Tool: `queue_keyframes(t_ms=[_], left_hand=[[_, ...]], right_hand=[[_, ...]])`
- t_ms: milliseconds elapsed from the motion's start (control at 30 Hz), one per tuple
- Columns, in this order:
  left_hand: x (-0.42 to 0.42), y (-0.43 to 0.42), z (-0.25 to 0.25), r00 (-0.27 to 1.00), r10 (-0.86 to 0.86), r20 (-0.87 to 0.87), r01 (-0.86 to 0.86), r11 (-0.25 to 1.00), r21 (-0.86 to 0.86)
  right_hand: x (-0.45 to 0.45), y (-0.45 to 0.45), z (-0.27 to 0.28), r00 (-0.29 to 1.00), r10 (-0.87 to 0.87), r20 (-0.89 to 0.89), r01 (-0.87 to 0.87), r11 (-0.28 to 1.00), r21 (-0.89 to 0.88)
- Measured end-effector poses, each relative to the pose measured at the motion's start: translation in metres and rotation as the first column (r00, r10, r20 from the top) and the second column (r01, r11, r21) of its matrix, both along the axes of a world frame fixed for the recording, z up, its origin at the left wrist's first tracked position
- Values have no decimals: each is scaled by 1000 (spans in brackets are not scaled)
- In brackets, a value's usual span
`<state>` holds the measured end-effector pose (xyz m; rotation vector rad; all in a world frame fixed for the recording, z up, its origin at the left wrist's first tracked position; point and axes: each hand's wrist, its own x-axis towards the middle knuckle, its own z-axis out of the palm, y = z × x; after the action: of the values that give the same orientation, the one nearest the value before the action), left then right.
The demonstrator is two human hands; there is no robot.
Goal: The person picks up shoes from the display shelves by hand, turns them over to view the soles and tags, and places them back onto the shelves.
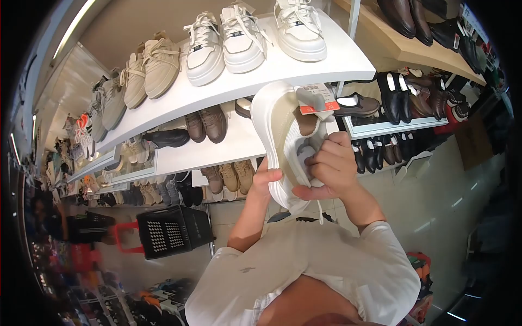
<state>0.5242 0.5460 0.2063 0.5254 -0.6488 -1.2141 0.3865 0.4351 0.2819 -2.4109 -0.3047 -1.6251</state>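
A light beige and white shoe (280, 136) is held up in front of my chest, its thick white sole facing left and its toe end pointing down. My left hand (265, 178) grips the sole side, thumb across it. My right hand (333, 168) has its fingers curled at the lace area, with the thumb along the upper. A red and white price tag (316, 99) hangs at the heel end. A lace end dangles below the shoe.
White sneakers (243, 43) and beige sneakers (162, 65) stand on a white shelf (217, 98) ahead. Lower shelves carry brown shoes (213, 124) and black shoes (395, 95). A black basket with a red handle (174, 231) is at the lower left.
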Motion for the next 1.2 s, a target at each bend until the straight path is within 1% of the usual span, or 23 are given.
queue_keyframes(t_ms=[33,100,200,267,533,633,700,733,767,800,867,933,1000,1033,1100,1133,1200], left_hand=[[2,-1,-1,1000,-1,2,1,1000,3],[1,-3,-7,996,-89,-25,88,995,-51],[1,-5,-7,995,-99,13,99,995,-33],[0,-6,-6,996,-86,12,86,996,-16],[-8,-13,-11,997,-81,10,81,997,1],[-5,-14,-15,994,-105,39,103,994,31],[-10,-14,-14,996,-88,7,88,995,44],[-13,-15,-14,996,-89,6,89,995,40],[-17,-15,-15,999,-36,19,35,998,50],[-20,-15,-15,999,17,29,-19,998,61],[-22,-17,-15,999,31,34,-32,998,49],[-23,-18,-17,998,44,39,-45,998,36],[-19,-17,-18,1000,-11,12,11,997,70],[-18,-17,-19,1000,-13,10,13,997,71],[-16,-20,-20,994,71,82,-75,996,52],[-15,-20,-22,994,69,81,-74,996,49],[-10,-18,-23,960,161,229,-172,985,28]], right_hand=[[-1,0,1,1000,5,13,-5,1000,-4],[-2,1,1,999,15,35,-15,1000,-7],[-5,-4,-2,1000,9,1,-9,1000,-6],[-6,-8,-6,1000,-13,-12,13,1000,27],[-11,-10,-11,999,-40,7,40,997,60],[-12,-10,-11,999,-45,31,42,995,88],[-13,-12,-16,998,-52,40,47,992,114],[-12,-14,-21,993,-41,115,22,986,163],[-12,-16,-25,981,-33,189,-8,977,212],[-13,-17,-28,982,-35,184,-6,977,213],[-16,-17,-33,957,-96,272,27,969,246],[-20,-16,-30,967,-103,235,45,970,240],[-21,-16,-30,973,-106,202,58,971,232],[-20,-16,-30,977,-112,180,66,967,245],[-19,-17,-33,980,-119,158,76,964,255],[-17,-16,-37,975,-119,188,64,959,277],[-18,-13,-48,969,-121,216,52,952,301]])
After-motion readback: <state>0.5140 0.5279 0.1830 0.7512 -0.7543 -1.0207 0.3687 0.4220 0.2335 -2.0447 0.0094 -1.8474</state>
